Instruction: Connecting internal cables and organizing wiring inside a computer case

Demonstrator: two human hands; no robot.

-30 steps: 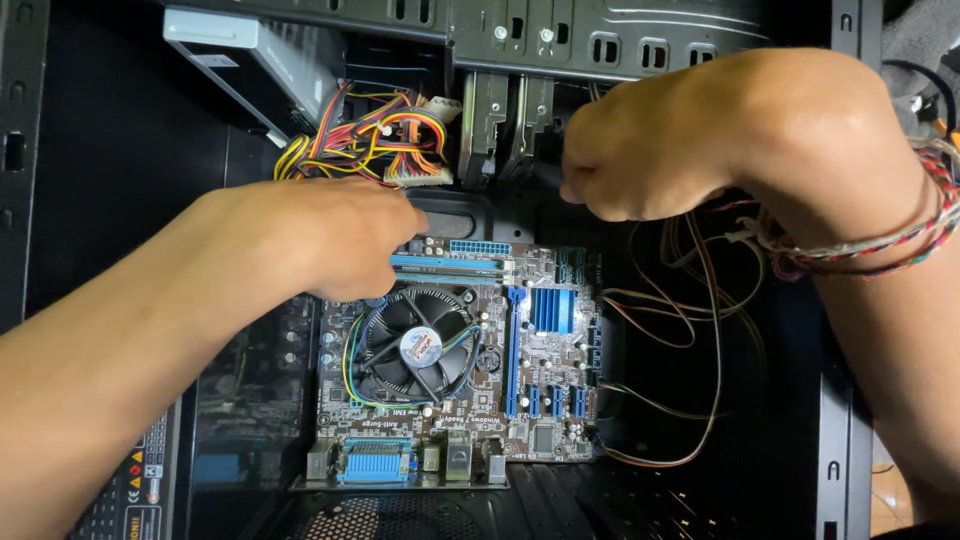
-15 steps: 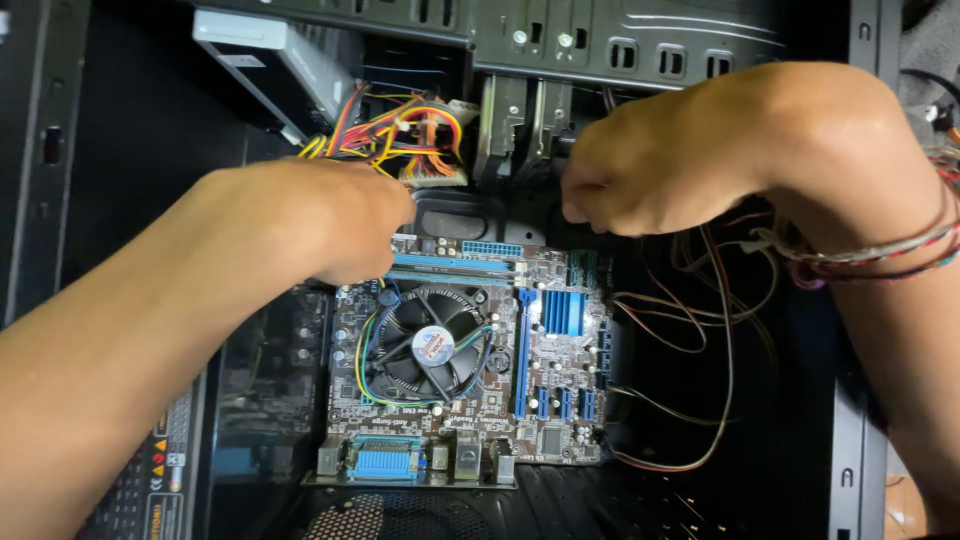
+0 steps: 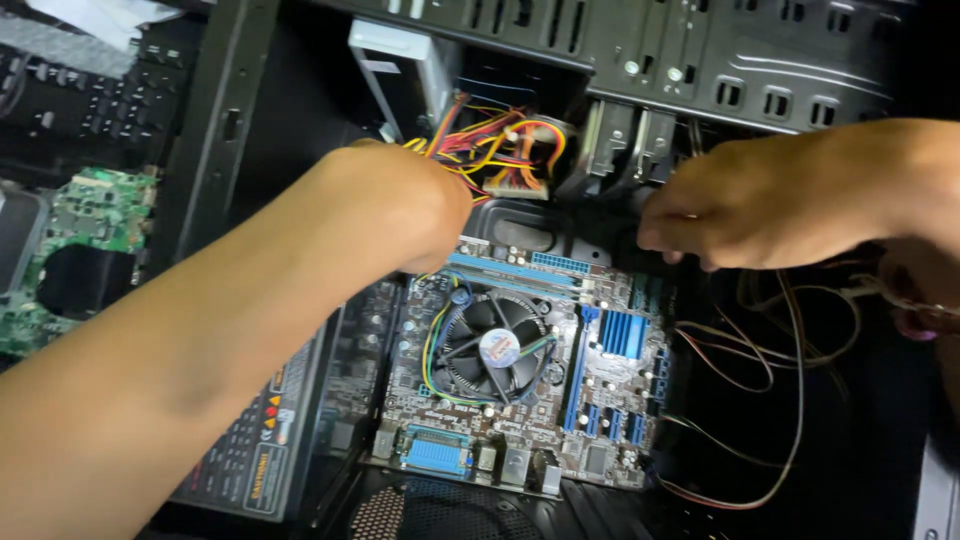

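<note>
Two bare hands inside an open computer case (image 3: 250,120), left hand (image 3: 400,205) at the wire bundle (image 3: 500,150), grip hidden, right hand (image 3: 770,200) fingers curled above the motherboard (image 3: 530,370), hold unclear.

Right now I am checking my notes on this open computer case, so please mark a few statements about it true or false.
1. The cooling fan sits on the motherboard below both hands. True.
2. The right hand rests on the fan. False: it is at the upper right edge of the board, apart from the fan.
3. A bundle of red, yellow and orange wires lies just beyond the left hand. True.
4. The motherboard has been lifted out of the black case. False: it lies inside the case.
5. A green circuit board lies outside the case at far left. True.
</note>
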